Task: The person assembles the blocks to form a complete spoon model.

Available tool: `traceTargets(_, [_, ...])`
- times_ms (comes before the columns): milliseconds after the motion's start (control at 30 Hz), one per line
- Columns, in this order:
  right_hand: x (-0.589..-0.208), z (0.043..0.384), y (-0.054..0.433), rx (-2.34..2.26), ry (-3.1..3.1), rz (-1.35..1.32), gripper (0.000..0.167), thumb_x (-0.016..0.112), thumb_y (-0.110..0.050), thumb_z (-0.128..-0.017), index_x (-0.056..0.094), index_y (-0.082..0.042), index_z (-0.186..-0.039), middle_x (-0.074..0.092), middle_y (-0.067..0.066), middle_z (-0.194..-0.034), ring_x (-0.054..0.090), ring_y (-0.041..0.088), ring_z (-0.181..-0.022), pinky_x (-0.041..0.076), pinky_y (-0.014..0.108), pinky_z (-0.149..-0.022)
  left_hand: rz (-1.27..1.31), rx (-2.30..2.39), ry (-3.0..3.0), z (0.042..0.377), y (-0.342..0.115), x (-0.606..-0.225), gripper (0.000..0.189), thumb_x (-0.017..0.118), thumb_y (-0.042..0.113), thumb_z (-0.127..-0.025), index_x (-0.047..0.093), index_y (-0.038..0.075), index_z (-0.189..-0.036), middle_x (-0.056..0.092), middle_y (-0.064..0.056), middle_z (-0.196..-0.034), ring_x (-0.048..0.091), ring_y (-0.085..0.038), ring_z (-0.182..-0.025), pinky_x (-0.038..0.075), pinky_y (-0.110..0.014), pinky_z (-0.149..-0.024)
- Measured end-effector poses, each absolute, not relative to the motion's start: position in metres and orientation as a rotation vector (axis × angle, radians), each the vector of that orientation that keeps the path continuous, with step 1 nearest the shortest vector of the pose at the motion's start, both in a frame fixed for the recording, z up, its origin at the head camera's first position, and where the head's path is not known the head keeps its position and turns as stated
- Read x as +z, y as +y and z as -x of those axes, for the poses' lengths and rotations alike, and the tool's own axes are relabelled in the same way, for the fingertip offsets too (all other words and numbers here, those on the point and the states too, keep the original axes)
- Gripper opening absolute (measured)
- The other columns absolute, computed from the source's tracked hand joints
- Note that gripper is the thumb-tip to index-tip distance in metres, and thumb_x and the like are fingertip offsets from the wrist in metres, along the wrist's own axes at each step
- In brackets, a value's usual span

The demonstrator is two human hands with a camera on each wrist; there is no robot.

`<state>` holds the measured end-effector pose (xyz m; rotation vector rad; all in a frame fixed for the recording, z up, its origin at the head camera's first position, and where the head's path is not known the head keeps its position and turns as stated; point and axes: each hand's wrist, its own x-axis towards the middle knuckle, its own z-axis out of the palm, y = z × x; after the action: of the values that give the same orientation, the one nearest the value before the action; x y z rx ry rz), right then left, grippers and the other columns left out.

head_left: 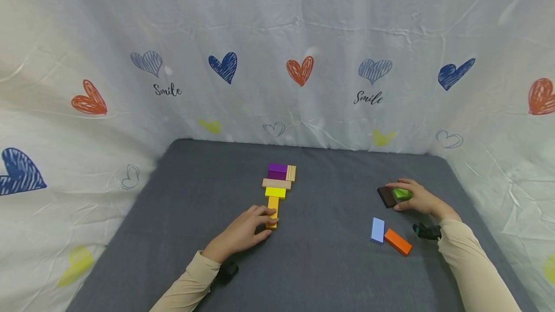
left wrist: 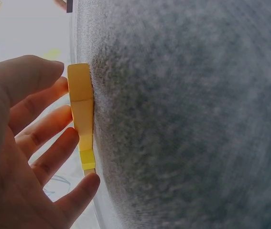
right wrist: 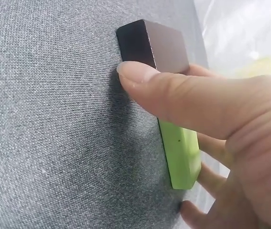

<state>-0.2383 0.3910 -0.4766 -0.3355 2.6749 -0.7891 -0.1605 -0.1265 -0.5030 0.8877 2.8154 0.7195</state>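
My left hand (head_left: pixel 242 233) rests its fingertips along a light-orange wooden block (head_left: pixel 273 203), which lies lengthwise at the near end of a row. In the left wrist view the fingers are spread and gently bent beside that block (left wrist: pixel 82 119), the thumb by its near end. Beyond it lie a yellow block (head_left: pixel 275 192), a tan block (head_left: pixel 276 184), a purple block (head_left: pixel 277 168) and a striped block (head_left: pixel 291 173). On the right, my right hand (head_left: pixel 418 200) pinches a dark brown block (right wrist: pixel 166 45) between thumb and fingers. A green block (right wrist: pixel 180 152) lies under that hand, partly hidden by the thumb.
A light blue block (head_left: pixel 377 230) and an orange block (head_left: pixel 397 242) lie close together, nearer than the right hand. Grey cloth (head_left: pixel 329 264) covers the table. A white curtain (head_left: pixel 260 23) printed with hearts hangs behind and at both sides.
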Motion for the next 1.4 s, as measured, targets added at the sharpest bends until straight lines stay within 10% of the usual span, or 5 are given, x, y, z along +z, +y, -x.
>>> traceTargets(900, [-0.484, 0.247, 0.35, -0.634, 2.882, 0.385, 0.073, 0.085, -0.045, -0.072, 0.061, -0.007, -0.129, 0.043, 0.028, -0.144, 0.033, 0.057, -0.128, 0.018, 0.078, -0.099, -0.877, 0.684, 2.809, 0.161, -0.127, -0.502, 0.032, 0.067, 0.028, -0.096, 0.068, 0.025, -0.127, 0.055, 0.006, -0.142, 0.052, -0.016, -0.123, 0.048, -0.041, -0.105])
traceTargets(1400, [-0.484, 0.246, 0.341, -0.627, 2.917, 0.388, 0.069, 0.084, -0.04, -0.076, 0.062, -0.003, -0.13, 0.06, 0.026, -0.133, 0.046, 0.047, -0.125, 0.038, 0.068, -0.101, -0.892, 0.692, 2.813, 0.163, -0.128, -0.505, 0.032, 0.066, 0.029, -0.096, 0.068, 0.025, -0.128, 0.055, 0.006, -0.141, 0.052, -0.016, -0.123, 0.049, -0.04, -0.105])
